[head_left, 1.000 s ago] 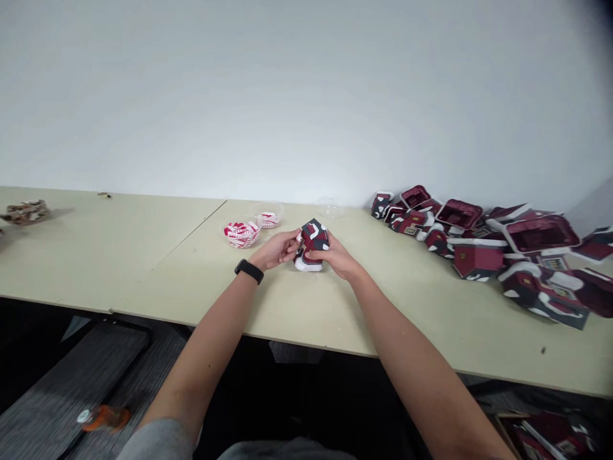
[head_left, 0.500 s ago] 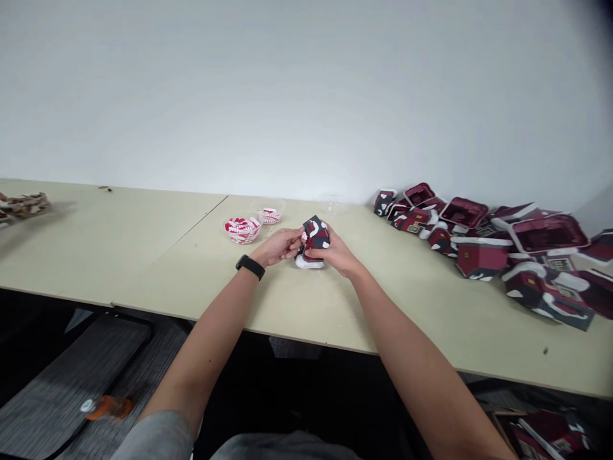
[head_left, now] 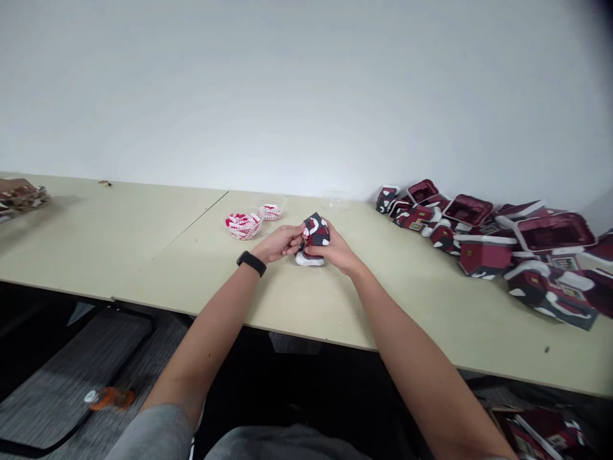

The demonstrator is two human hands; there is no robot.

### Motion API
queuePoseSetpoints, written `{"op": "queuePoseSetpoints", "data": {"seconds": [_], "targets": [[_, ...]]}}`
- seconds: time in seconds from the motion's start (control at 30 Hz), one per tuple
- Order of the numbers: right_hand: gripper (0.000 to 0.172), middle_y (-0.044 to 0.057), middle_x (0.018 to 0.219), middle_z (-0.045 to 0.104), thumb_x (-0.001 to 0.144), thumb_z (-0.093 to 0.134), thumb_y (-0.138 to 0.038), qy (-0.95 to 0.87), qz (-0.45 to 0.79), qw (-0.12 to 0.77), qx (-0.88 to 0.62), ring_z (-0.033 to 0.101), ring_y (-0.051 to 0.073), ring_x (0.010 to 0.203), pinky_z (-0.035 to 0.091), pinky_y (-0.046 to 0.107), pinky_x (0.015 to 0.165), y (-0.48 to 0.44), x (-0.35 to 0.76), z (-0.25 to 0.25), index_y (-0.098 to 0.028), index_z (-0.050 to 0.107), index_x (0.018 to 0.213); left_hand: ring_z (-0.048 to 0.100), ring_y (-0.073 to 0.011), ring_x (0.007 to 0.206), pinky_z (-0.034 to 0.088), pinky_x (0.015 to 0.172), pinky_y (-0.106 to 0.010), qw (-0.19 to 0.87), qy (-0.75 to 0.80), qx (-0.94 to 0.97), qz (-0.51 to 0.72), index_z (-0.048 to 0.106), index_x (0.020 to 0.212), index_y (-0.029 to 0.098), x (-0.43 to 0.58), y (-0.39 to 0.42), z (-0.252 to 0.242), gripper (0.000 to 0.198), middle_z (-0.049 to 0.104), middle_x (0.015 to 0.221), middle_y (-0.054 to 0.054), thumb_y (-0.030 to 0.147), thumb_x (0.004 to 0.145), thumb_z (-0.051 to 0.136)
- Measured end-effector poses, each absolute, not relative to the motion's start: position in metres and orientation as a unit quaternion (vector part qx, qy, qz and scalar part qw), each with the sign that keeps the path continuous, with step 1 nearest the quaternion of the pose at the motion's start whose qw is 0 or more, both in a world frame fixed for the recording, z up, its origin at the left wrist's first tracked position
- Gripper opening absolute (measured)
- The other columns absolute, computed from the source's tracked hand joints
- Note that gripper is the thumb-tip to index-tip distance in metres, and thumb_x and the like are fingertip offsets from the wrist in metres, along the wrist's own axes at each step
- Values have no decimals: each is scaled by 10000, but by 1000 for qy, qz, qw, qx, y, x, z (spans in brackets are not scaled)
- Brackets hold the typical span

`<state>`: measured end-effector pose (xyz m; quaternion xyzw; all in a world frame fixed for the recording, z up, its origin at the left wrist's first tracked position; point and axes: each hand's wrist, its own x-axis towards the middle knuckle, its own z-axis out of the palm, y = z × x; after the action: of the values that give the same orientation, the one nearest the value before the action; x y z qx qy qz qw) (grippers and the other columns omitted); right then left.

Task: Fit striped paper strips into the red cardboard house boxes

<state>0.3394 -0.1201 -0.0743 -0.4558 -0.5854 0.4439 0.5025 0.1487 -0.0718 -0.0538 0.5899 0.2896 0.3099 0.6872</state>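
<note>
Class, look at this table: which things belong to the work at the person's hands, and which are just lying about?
Part of the work: left hand, right hand, maroon-and-black paper house, red-and-white paper pieces in a clear bowl, pile of similar paper houses.

Lying about: orange bottle on the floor, brown packet at the table's far end.

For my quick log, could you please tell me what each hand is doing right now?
Left hand: closed, holding a maroon paper house.
Right hand: closed, holding the same house.
</note>
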Motion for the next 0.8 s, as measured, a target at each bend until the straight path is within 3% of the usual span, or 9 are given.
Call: {"op": "queuePoseSetpoints", "data": {"seconds": [0.33, 0.8], "targets": [[1137, 74, 1274, 695, 577, 896, -290, -583, 429, 498, -477, 667, 284, 1126, 491, 471, 1087, -126, 338, -70, -221, 387, 1591, 307, -36, 382, 220, 367, -164, 693, 290, 580, 316, 436, 705, 192, 152, -71, -60, 433, 365, 542, 84, 418, 1002, 655], [870, 21, 1141, 730, 571, 902, -267, -554, 491, 512, -435, 673, 263, 1084, 528, 443, 1033, -128, 335, -66, -247, 543, 1364, 325, -31, 388, 244, 365, -157, 689, 269, 596, 313, 423, 626, 185, 147, -65, -60, 527, 354, 523, 75, 477, 973, 693]]}}
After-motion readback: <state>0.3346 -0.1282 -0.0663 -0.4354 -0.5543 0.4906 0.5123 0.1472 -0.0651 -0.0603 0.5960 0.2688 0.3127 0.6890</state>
